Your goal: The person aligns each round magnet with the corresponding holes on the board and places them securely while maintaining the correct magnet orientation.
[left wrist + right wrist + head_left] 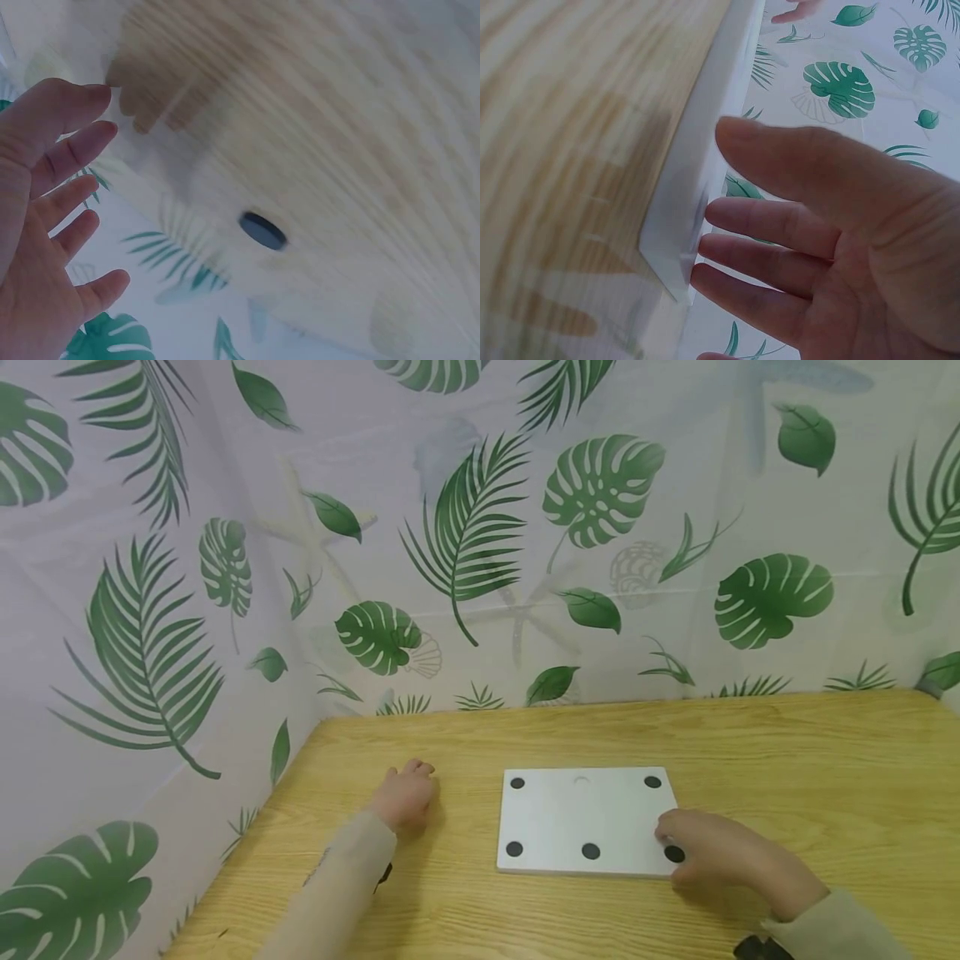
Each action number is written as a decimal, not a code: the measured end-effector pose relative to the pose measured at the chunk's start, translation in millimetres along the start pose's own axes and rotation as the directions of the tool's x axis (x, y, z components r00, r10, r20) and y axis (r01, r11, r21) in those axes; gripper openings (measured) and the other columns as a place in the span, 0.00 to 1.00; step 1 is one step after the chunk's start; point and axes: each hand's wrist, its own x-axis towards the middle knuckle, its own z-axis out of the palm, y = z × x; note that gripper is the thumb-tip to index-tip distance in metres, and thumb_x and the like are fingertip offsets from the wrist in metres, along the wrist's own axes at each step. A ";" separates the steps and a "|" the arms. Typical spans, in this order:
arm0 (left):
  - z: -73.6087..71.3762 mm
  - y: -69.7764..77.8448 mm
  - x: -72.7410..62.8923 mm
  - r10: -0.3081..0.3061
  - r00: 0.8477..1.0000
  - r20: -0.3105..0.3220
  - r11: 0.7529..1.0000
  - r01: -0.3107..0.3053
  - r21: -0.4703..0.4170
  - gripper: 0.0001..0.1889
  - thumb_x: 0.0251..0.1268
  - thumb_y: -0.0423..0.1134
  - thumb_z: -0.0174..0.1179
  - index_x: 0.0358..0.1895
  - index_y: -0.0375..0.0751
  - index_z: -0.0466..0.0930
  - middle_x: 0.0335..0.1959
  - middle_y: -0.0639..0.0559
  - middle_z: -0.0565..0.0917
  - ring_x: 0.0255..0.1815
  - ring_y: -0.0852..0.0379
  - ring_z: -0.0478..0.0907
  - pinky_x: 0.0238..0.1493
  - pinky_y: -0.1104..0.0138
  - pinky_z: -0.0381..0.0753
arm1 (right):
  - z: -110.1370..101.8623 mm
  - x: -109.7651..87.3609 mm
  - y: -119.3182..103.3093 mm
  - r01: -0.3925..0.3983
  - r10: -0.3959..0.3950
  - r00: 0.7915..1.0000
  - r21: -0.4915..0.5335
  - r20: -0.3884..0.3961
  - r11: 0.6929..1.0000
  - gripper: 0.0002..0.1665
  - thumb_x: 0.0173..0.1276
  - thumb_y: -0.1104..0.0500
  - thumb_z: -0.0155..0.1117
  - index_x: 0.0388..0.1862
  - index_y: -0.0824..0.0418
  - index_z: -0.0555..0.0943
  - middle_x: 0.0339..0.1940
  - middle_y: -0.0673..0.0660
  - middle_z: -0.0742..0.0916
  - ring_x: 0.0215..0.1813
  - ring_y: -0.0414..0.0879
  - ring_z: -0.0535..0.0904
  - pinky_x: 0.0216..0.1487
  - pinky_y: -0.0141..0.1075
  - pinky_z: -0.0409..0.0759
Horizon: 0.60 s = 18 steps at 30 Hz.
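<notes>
A white rectangular board lies flat on the wooden table, with several round black dots near its edges and a faint ring mark at its far middle. My right hand is at the board's right end, around the black dot at the near right corner. In the right wrist view its fingertips touch the board's face and the thumb lies near the long edge. Left of the board, my left hand hovers over the table with nothing in it, fingers spread. Close to it, a small black disc shows in the left wrist view.
The wooden table meets a leaf-printed white cloth along its back and left sides. Dark wrist straps show at the cuffs. Bare tabletop extends right of the board.
</notes>
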 end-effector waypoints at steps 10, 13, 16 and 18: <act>11.0 -30.5 -21.3 -0.051 0.999 0.004 0.998 0.051 -0.040 0.13 0.45 0.30 0.60 0.12 0.46 0.68 0.57 0.41 0.67 0.61 0.42 0.57 0.53 0.43 0.60 | -1.2 0.7 1.1 -0.003 0.003 1.000 0.007 0.008 1.000 0.26 0.41 0.62 0.71 0.41 0.70 0.76 0.42 0.59 0.79 0.43 0.53 0.74 0.46 0.48 0.71; 13.9 -36.9 -25.2 -0.058 0.998 -0.010 0.997 0.057 -0.052 0.12 0.44 0.30 0.61 0.13 0.46 0.69 0.57 0.40 0.68 0.60 0.41 0.57 0.52 0.42 0.60 | -0.2 1.2 1.9 0.001 -0.001 1.000 0.006 0.004 1.000 0.26 0.41 0.62 0.71 0.41 0.69 0.76 0.40 0.58 0.79 0.41 0.51 0.74 0.45 0.47 0.72; 15.2 -41.4 -28.2 -0.071 0.997 -0.012 0.996 0.070 -0.047 0.11 0.44 0.30 0.61 0.14 0.45 0.69 0.56 0.39 0.68 0.60 0.40 0.57 0.51 0.43 0.61 | 1.1 1.6 2.4 0.015 -0.015 1.000 0.002 -0.004 1.000 0.25 0.40 0.62 0.71 0.40 0.69 0.75 0.39 0.57 0.79 0.40 0.51 0.74 0.44 0.47 0.72; 15.3 -43.6 -30.3 -0.080 0.997 -0.013 0.996 0.079 -0.042 0.11 0.44 0.31 0.61 0.14 0.45 0.69 0.56 0.39 0.68 0.59 0.40 0.58 0.50 0.43 0.63 | 2.1 1.9 2.3 0.021 -0.021 1.000 0.003 -0.008 1.000 0.26 0.40 0.62 0.71 0.40 0.69 0.75 0.39 0.57 0.79 0.40 0.52 0.74 0.45 0.48 0.71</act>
